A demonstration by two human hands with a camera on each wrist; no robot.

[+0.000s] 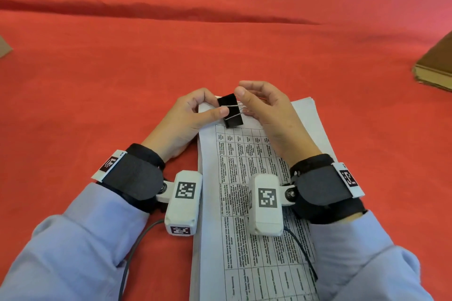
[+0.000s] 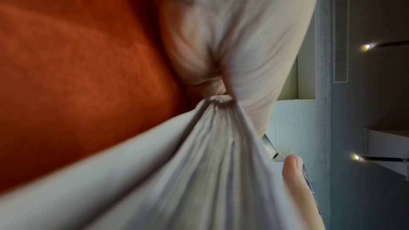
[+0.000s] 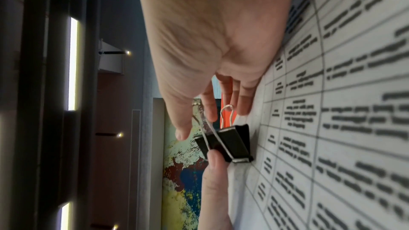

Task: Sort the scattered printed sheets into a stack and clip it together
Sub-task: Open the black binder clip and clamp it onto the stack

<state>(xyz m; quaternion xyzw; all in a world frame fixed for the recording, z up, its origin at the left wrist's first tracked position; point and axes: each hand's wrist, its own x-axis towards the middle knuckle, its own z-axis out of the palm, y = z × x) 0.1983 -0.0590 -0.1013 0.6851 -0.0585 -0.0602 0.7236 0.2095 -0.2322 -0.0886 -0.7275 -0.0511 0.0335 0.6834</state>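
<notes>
Both hands meet at the far end of the paper stack (image 1: 254, 203), on the black binder clip (image 1: 233, 111). My left hand (image 1: 186, 120) curls at the stack's far left corner, its thumb pressing the clip's side. My right hand (image 1: 266, 115) bends over the clip's wire handles, thumb on its far end; I cannot tell if it squeezes them. The clip sits on the stack's far edge, at 12 o'clock from me. Red cloth (image 1: 122, 68) lies all around, with lots of room at 10 and 2 o'clock. An old brown book (image 1: 437, 66) waits well apart at 3 o'clock, by the cloth's right edge.
</notes>
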